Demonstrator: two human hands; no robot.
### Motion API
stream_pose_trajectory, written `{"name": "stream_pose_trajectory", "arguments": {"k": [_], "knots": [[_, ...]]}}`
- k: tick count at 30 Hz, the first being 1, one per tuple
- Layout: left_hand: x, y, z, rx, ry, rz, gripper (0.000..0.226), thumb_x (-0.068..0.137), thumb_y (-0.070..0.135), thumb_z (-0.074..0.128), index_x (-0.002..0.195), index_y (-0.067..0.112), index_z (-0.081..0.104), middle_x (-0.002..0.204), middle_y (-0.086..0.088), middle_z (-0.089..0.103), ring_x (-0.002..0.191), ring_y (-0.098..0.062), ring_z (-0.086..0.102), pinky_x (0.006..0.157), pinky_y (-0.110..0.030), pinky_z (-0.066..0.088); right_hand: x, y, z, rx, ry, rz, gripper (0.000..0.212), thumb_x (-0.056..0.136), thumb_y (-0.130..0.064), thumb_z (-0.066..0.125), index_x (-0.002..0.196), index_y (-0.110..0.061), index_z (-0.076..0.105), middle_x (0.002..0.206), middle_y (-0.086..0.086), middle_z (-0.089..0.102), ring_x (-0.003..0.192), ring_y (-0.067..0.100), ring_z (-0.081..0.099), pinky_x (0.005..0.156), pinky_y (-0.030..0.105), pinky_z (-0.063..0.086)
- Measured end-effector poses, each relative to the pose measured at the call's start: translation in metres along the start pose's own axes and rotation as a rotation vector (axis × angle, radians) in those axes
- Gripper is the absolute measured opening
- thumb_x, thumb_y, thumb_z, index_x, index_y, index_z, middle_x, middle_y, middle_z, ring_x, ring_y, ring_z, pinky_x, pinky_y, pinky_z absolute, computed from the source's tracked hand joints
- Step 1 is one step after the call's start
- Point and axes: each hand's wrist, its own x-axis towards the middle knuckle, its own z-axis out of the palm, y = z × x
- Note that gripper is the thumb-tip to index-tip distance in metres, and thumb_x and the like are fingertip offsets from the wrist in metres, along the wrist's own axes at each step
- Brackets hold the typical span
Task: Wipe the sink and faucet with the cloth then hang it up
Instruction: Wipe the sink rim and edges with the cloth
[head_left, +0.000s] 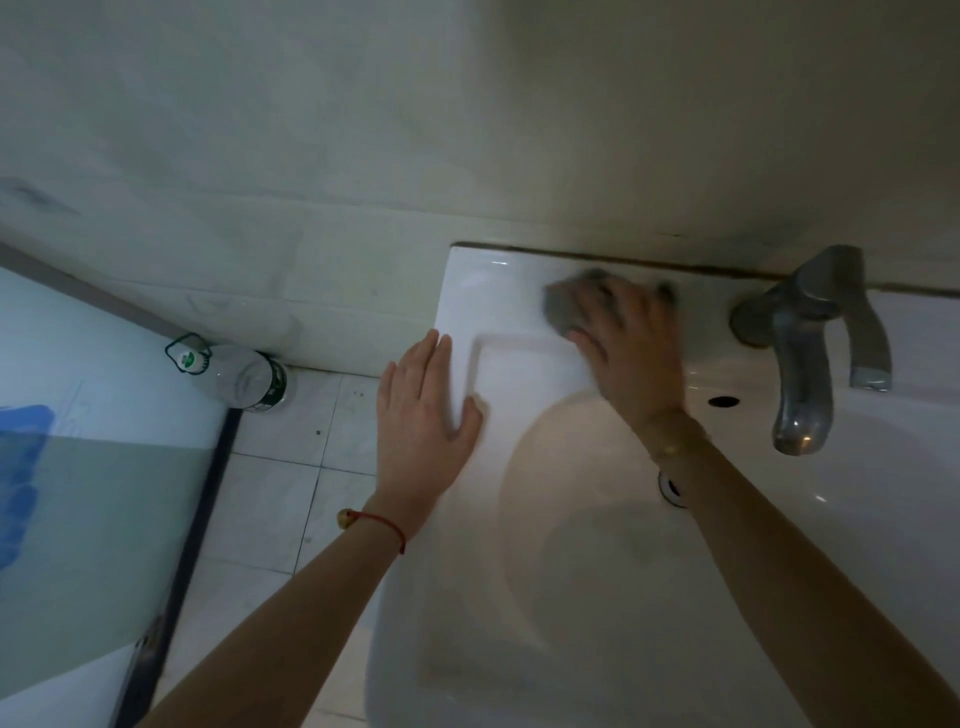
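Right hand (631, 343) presses the grey cloth (563, 306) flat on the white ceramic sink (498, 291) ledge by the wall; my left hand (423, 410) rests flat, fingers straight, bracing its edge. Recommend overlapping strokes toward the grey metal faucet (810, 332).

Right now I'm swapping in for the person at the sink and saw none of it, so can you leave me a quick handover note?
Left hand: flat and open, resting on the sink's left edge, holding nothing.
Right hand: pressing the grey cloth on the back ledge, left of the faucet; blurred, so the exact grip is unclear.
Done: wiping is under way on the ledge; how much is finished can't be told.
Left: the basin, the faucet, then hang the cloth up. No hook or rail is in view.
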Motion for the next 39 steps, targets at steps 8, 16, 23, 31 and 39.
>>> {"name": "stream_pose_trajectory", "arguments": {"k": [8,16,23,31,39], "knots": [[0.000,0.004,0.001,-0.024,0.000,0.002,0.064,0.093,0.027,0.059,0.149,0.005,0.037,0.156,-0.011,0.037,0.144,-0.024,0.033,0.117,-0.050,0.031,0.027,-0.047,0.009,0.051,0.111,0.238,0.042,0.091,-0.034,0.053,0.129,-0.018,0.059,0.124,0.017,0.058,0.108,0.035,0.046,0.102,0.049,0.036],[0.000,0.001,-0.001,-0.011,0.001,-0.002,0.064,0.092,0.030,0.059,0.149,0.008,0.038,0.155,-0.008,0.039,0.142,-0.024,0.036,0.116,-0.050,0.031,0.010,-0.010,0.001,0.076,0.033,0.048,0.048,0.099,-0.040,0.041,0.141,-0.018,0.047,0.134,0.015,0.051,0.115,0.036,0.051,0.106,0.055,0.035],[-0.001,0.006,-0.001,-0.035,-0.003,-0.004,0.063,0.094,0.028,0.057,0.149,0.006,0.036,0.157,-0.009,0.036,0.145,-0.022,0.031,0.119,-0.048,0.029,0.016,-0.028,0.005,0.071,0.099,0.409,0.046,0.096,-0.038,0.047,0.140,-0.025,0.049,0.134,0.014,0.053,0.117,0.037,0.050,0.112,0.049,0.020],[0.000,0.000,0.001,-0.011,0.007,-0.001,0.065,0.092,0.032,0.059,0.149,0.009,0.038,0.155,-0.007,0.039,0.143,-0.022,0.035,0.118,-0.048,0.029,0.014,-0.019,-0.001,0.165,0.040,-0.079,0.045,0.099,-0.032,0.045,0.140,-0.015,0.047,0.133,0.015,0.052,0.116,0.034,0.051,0.108,0.055,0.033],[0.000,0.004,0.001,-0.040,0.015,-0.005,0.064,0.092,0.027,0.059,0.148,0.006,0.038,0.155,-0.010,0.039,0.143,-0.024,0.035,0.116,-0.050,0.032,0.018,-0.040,0.007,0.083,0.098,0.336,0.043,0.091,-0.034,0.054,0.132,-0.019,0.053,0.132,0.016,0.054,0.112,0.038,0.049,0.104,0.051,0.036]]}}
